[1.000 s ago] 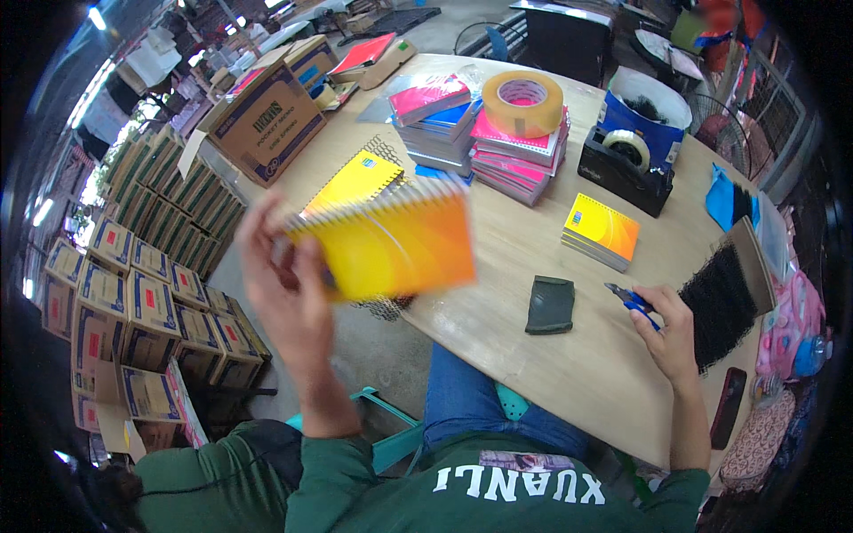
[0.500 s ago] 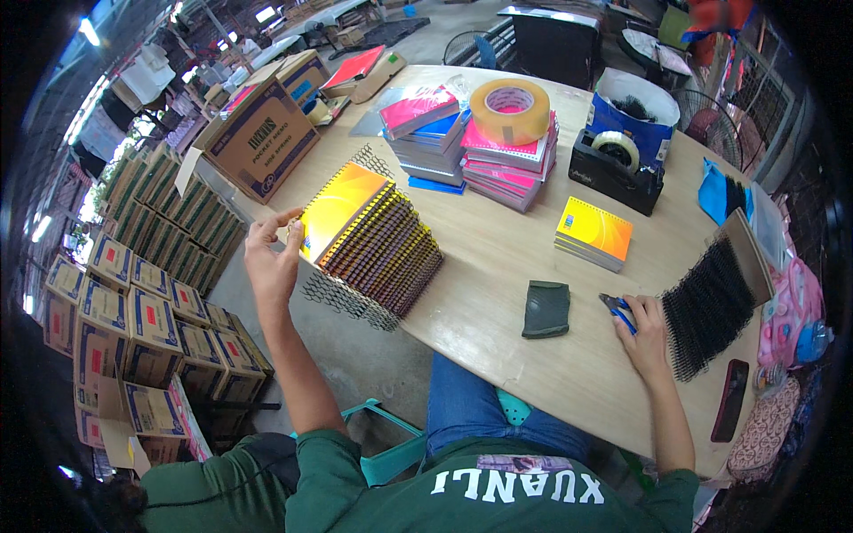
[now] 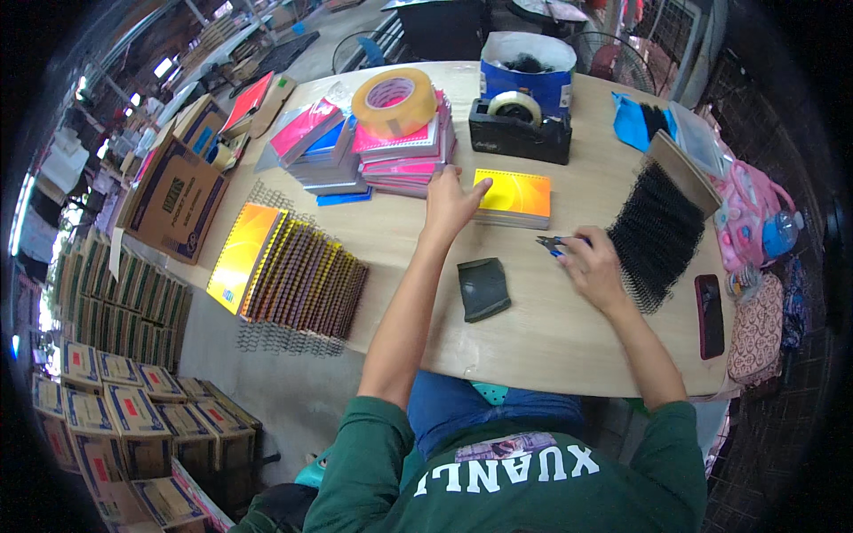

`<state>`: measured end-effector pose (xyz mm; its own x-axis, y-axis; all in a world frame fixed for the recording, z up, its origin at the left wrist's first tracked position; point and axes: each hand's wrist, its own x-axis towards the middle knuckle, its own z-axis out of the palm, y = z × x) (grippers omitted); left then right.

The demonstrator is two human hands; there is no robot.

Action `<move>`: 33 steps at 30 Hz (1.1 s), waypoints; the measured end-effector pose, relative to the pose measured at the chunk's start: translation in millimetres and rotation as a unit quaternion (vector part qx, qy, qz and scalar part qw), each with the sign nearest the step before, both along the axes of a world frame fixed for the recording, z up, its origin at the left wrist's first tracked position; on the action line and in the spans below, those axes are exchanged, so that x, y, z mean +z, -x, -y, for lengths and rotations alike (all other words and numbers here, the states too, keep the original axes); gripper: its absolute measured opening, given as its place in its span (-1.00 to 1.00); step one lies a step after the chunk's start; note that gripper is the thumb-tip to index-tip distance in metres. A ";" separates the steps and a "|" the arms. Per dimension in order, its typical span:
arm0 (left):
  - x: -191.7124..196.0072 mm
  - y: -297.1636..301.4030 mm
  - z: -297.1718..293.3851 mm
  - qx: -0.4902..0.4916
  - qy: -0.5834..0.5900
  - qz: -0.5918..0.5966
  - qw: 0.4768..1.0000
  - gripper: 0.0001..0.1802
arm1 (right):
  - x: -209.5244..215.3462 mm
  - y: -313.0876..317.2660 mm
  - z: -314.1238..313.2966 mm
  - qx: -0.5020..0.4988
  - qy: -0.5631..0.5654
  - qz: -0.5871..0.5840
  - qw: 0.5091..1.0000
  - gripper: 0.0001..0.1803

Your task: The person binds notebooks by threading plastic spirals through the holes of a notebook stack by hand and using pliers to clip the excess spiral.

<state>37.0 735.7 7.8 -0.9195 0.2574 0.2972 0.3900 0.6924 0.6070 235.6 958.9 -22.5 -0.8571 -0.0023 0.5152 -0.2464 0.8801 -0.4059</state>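
My left hand [image 3: 453, 202] is open, its thumb and fingers apart, at the left edge of a small stack of yellow-orange notebooks [image 3: 520, 191]. The thumb tip is at or just over the stack's corner; I cannot tell if it touches. In my right hand [image 3: 593, 266] is a pair of blue-handled pliers [image 3: 553, 243], jaws pointing left, just below that stack. A dark grey-green flat pad [image 3: 484, 289] lies between my forearms. To the left stands a long row of yellow notebooks [image 3: 298, 280] with wire binding loops along them.
Black wire binding combs [image 3: 662, 235] lean against a board at the right, beside a phone [image 3: 709, 315]. Farther back are a black tape dispenser [image 3: 520, 131], pink notebooks [image 3: 404, 164] topped by a tape roll [image 3: 394, 102], and blue notebooks [image 3: 324, 169]. A carton [image 3: 182, 200] stands far left.
My left hand has left the long notebook row and moved right to the small yellow stack. My right hand, still gripping the pliers, is nearer that stack. The view has shifted right.
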 end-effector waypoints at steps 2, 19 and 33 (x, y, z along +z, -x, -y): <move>-16.5 21.1 -21.0 -0.009 0.026 0.045 0.999 -0.43 | 0.9 -15.5 -22.6 -0.140 -0.071 0.025 0.987 -0.77; 28.1 -213.1 33.1 -0.182 -0.288 0.207 0.917 -0.28 | 25.6 -53.3 -54.1 -0.068 0.195 0.009 0.978 -0.70; -53.0 -217.4 52.6 -0.072 -0.172 -0.079 0.979 -0.70 | 35.0 -53.0 22.9 0.127 0.212 0.107 0.963 -0.84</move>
